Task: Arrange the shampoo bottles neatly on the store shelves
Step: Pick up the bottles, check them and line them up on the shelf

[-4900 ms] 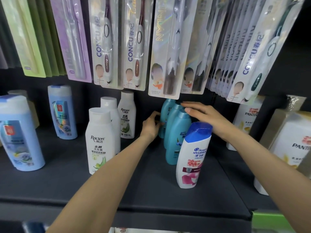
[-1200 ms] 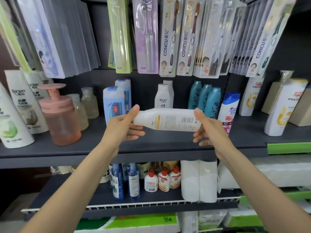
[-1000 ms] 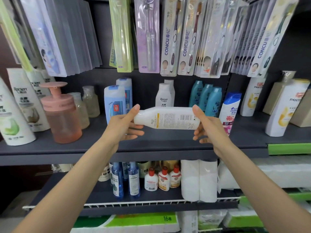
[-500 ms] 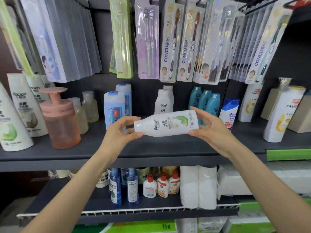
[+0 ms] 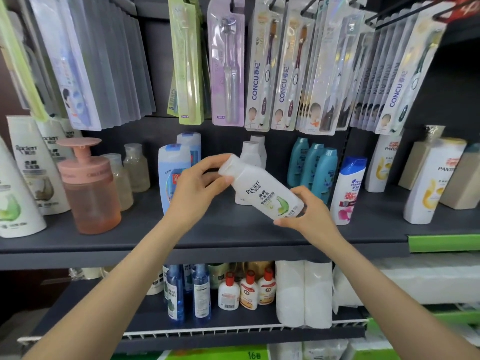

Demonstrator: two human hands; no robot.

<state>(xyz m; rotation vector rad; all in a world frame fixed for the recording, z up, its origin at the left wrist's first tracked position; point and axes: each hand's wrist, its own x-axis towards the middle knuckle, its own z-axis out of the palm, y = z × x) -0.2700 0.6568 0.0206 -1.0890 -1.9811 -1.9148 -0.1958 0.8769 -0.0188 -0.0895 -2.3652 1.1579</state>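
Dark grey store shelves (image 5: 233,245) fill the view, with toothbrush packs (image 5: 262,74) hanging above the upper shelf. Both forearms reach up and forward from the bottom corners. The left hand (image 5: 194,193) curls its fingers and thumb round the cap end of a white Raclen shampoo bottle (image 5: 262,190), while the right hand (image 5: 309,211) grips the base from below and behind. The bottle is held in the air, tilted with its cap up-left and label facing the camera, in front of the shelf's middle. Behind it stand two more white bottles (image 5: 250,157), with light blue bottles (image 5: 172,172) to the left and teal bottles (image 5: 314,165) to the right. Bare shelf lies below the hands, up to the front edge, between the pink pump jar (image 5: 88,188) and the blue-capped bottle (image 5: 348,190).
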